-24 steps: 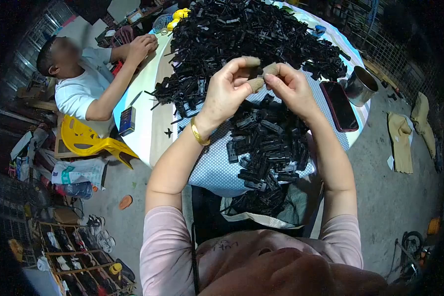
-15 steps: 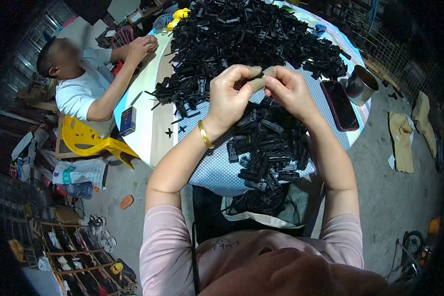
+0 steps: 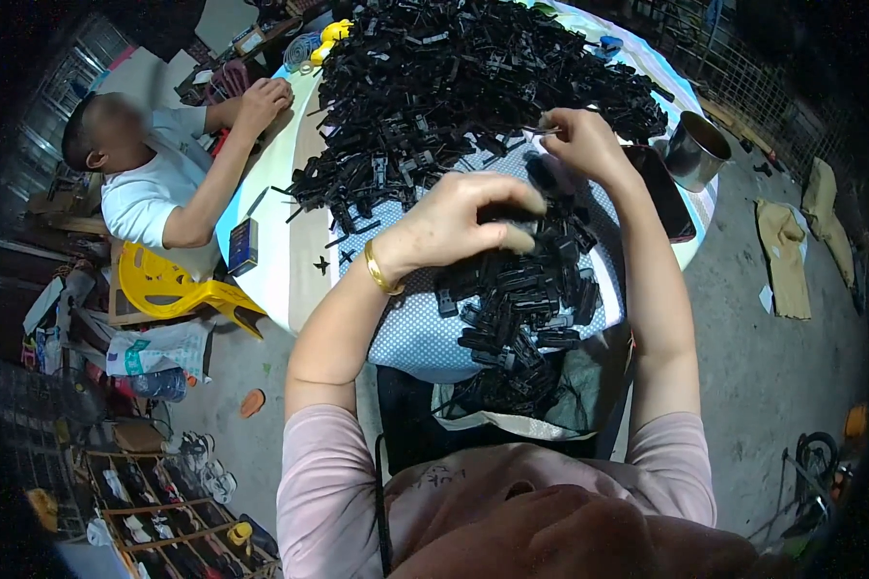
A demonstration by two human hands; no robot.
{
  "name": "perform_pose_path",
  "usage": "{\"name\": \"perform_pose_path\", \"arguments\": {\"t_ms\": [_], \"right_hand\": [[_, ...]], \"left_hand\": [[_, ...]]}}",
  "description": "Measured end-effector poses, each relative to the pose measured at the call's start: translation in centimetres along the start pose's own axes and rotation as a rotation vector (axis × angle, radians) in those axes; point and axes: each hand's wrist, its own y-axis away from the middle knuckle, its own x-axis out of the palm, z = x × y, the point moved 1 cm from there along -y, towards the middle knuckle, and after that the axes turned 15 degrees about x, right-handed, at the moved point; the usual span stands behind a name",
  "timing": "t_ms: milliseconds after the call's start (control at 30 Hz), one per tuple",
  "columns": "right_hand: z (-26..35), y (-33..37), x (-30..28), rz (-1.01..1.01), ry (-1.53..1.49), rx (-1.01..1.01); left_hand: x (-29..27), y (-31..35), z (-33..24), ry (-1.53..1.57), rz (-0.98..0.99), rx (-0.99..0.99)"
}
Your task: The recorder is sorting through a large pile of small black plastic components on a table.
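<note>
My left hand (image 3: 463, 220) hangs over a smaller heap of black plastic clip-like parts (image 3: 521, 299) near the table's front edge. Its fingers are curved but apart, with tan covers on the tips, and they are blurred. Beyond it, at the near edge of a large pile of similar black parts (image 3: 454, 77), my right hand (image 3: 589, 145) is closed in a pinch. A thin dark piece (image 3: 539, 130) shows at its fingertips; its exact kind cannot be made out. Between the hands is a dark smeared part (image 3: 547, 174), apparently in motion.
A dark phone (image 3: 661, 193) and a metal cup (image 3: 697, 151) stand at the table's right. On the left lie a small dark box (image 3: 243, 246) and black scraps (image 3: 322, 262). Another person (image 3: 150, 179) sits at the left, hands on the table edge. An open sack (image 3: 512, 425) hangs below the front edge.
My hands, together at the fingertips before, have parted. The left moved down over the smaller heap and its fingers spread; the right moved up to the large pile's edge. The view shifted slightly.
</note>
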Motion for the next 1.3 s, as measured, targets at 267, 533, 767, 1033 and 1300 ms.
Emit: {"name": "perform_pose_path", "arguments": {"t_ms": [267,533,767,1033,1300], "right_hand": [[-0.8,-2.4,6.3,-0.111,0.289,-0.183],[0.2,-1.9,4.3,0.006,0.117,-0.223],[3.4,1.7,4.1,0.214,-0.521,-0.231],[3.6,2.1,2.4,0.406,-1.025,0.162],[4.9,2.9,3.1,0.390,-0.792,-0.028]], "left_hand": [[-0.6,0.1,1.4,0.277,-0.109,-0.188],[-1.8,1.7,6.2,0.312,-0.584,-0.459],[-2.3,1.9,6.3,0.917,-0.564,-0.354],[-2.6,1.4,5.7,0.829,-0.786,-0.185],[-1.4,0.9,4.6,0.454,-0.716,-0.174]]}}
